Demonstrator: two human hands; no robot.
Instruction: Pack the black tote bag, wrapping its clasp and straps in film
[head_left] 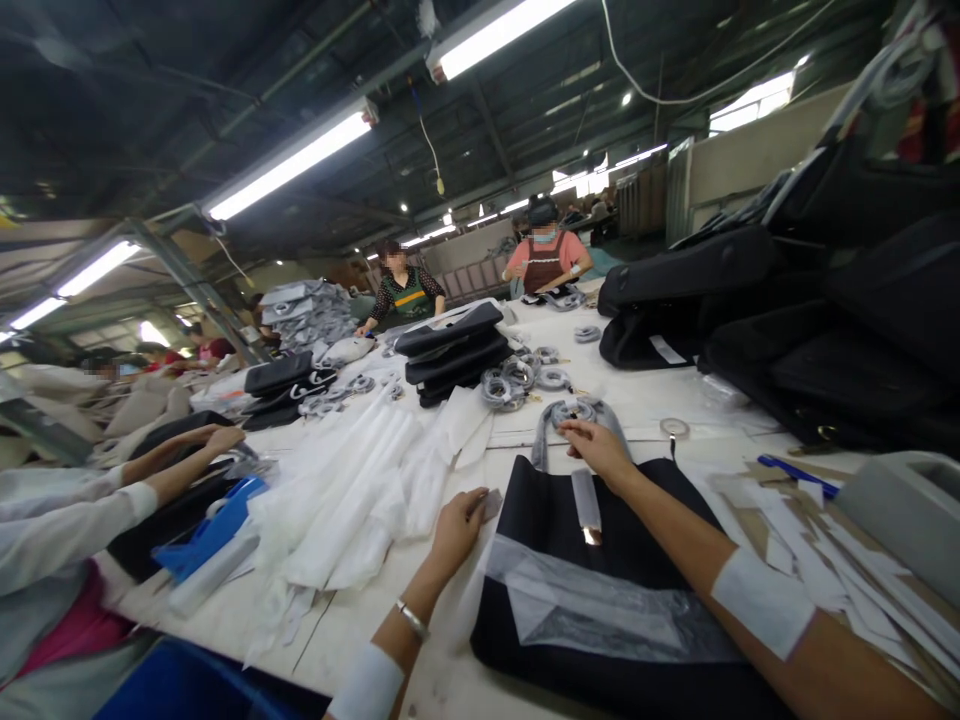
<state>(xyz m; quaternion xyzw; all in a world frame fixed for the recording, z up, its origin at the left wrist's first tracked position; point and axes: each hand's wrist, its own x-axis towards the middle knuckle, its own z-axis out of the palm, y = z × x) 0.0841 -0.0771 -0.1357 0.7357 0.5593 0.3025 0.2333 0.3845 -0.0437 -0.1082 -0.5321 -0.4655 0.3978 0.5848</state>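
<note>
By the black bag's handle (541, 440), a coil (574, 410) touches the right grip (600, 452).

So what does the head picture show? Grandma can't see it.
A person's right hand touches a gray coil beyond a black bag on a white table; the left hand is beside the bag. Behind are stacked black bags and co-workers.

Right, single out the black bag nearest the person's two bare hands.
The black bag lying beneath the right forearm, with a translucent plastic band across it; the other black bags lie farther off.
</note>
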